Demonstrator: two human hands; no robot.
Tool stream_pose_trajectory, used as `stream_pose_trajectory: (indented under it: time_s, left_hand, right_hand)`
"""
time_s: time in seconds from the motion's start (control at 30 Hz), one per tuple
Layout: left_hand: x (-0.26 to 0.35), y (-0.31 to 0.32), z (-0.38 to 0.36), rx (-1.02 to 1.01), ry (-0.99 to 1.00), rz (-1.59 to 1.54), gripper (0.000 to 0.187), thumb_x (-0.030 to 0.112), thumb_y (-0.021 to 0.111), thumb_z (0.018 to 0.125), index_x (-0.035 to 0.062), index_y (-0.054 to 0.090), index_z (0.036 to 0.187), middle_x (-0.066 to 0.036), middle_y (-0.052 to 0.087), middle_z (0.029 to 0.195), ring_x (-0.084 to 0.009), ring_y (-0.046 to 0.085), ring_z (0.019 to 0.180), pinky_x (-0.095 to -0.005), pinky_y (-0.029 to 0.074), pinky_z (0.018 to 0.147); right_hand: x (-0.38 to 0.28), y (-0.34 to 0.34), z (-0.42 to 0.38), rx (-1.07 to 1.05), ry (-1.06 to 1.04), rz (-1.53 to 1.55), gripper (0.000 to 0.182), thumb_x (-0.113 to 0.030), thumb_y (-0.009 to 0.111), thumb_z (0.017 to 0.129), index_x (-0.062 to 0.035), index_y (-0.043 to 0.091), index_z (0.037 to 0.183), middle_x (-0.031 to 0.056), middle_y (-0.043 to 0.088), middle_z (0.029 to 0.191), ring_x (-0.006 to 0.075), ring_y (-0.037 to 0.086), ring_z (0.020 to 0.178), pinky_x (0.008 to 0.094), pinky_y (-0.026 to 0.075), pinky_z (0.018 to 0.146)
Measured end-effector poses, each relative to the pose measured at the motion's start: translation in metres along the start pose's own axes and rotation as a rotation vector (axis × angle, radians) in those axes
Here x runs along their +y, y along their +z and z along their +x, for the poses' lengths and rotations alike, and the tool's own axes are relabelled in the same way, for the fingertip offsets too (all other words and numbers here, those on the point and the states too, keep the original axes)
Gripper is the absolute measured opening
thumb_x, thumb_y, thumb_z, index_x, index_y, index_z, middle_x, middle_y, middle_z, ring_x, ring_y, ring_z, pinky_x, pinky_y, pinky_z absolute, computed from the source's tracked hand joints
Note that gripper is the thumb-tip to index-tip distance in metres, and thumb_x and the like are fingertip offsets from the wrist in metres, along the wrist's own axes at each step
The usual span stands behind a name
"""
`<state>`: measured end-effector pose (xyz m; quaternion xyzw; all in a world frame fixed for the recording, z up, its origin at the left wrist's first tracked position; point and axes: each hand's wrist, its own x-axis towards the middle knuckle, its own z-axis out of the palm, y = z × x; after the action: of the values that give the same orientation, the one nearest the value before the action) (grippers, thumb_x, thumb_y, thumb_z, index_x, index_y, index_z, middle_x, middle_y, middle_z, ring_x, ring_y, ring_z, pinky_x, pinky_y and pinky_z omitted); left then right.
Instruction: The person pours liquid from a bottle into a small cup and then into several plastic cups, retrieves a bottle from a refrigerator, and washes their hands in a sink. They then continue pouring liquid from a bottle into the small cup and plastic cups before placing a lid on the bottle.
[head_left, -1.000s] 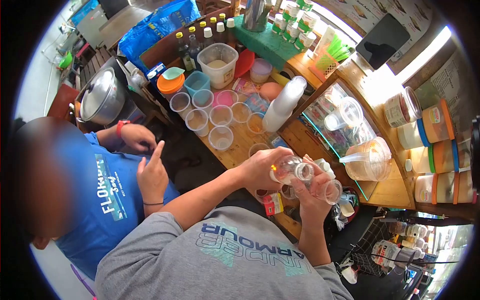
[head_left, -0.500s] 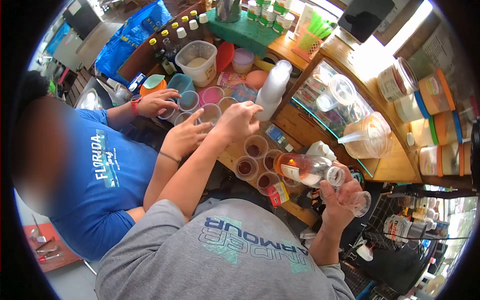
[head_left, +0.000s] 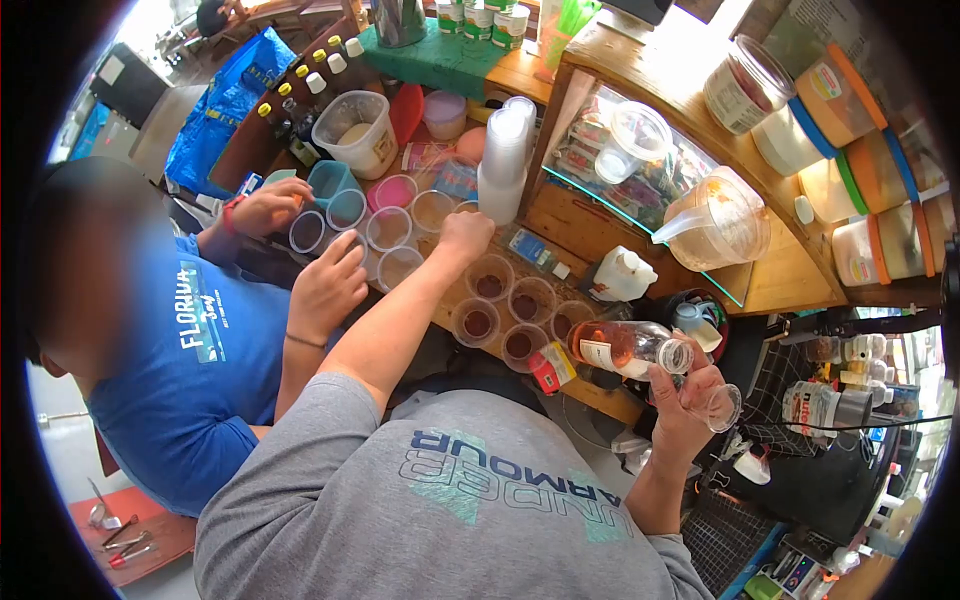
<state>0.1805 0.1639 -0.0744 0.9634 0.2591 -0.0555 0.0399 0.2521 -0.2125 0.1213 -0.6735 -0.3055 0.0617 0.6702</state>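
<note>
My right hand [head_left: 690, 392] grips a clear bottle [head_left: 630, 350] of reddish-amber liquid, lying nearly level with its uncapped mouth toward my fingers. A small clear cup [head_left: 722, 408] is in the same hand. My left hand [head_left: 468, 238] is closed beside the tall stack of clear plastic cups [head_left: 505, 165]; a cup's rim shows just behind it, and whatever its fingers hold is hidden. Between my hands stand several clear cups with dark red liquid [head_left: 490, 285]. A red and yellow packet [head_left: 552, 368] lies against the nearest ones.
At my left, a co-worker in a blue shirt [head_left: 215, 330] has both hands over more clear cups [head_left: 388, 228]. A white tub [head_left: 355, 135] and dark bottles stand behind. At right are a wooden shelf [head_left: 800, 265], a pitcher [head_left: 715, 225] and a white jug [head_left: 622, 275].
My left hand has moved from beside the cup stack toward the cups in front and closed more. The co-worker's hands have shifted slightly. My right hand still holds the bottle and small cup.
</note>
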Motion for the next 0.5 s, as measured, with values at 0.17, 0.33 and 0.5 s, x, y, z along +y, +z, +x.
stream_pose_trajectory:
  time_s: [0.17, 0.33, 0.5]
  left_hand:
    - [0.005, -0.008, -0.010, 0.001, 0.037, -0.015, 0.016, 0.011, 0.065, 0.086, 0.0068, 0.080, 0.090, -0.017, 0.078, 0.096, -0.0358, 0.077, 0.092, -0.0475, 0.063, 0.077]
    - [-0.006, -0.041, -0.018, -0.011, -0.035, -0.007, 0.018, 0.010, 0.064, 0.086, 0.0068, 0.079, 0.096, -0.017, 0.078, 0.099, -0.0350, 0.077, 0.095, -0.0484, 0.062, 0.079]
    - [-0.038, -0.031, -0.002, 0.080, -0.108, 0.118, 0.022, 0.009, 0.066, 0.090, 0.0114, 0.081, 0.107, -0.012, 0.076, 0.118, -0.0310, 0.074, 0.110, -0.0442, 0.063, 0.085]
  right_hand:
    - [0.009, -0.011, -0.010, 0.035, 0.122, 0.038, 0.043, 0.009, 0.084, 0.081, -0.0109, 0.046, 0.080, 0.0282, 0.069, 0.127, 0.0288, 0.068, 0.119, 0.0432, 0.051, 0.104]
    - [0.011, -0.016, -0.008, 0.040, 0.116, -0.012, 0.044, 0.008, 0.086, 0.079, -0.0109, 0.045, 0.078, 0.0292, 0.070, 0.125, 0.0311, 0.068, 0.120, 0.0449, 0.050, 0.106]
    - [0.009, -0.014, -0.003, 0.026, 0.040, 0.001, 0.044, 0.007, 0.086, 0.079, -0.0110, 0.045, 0.078, 0.0287, 0.070, 0.124, 0.0312, 0.069, 0.119, 0.0451, 0.051, 0.106]
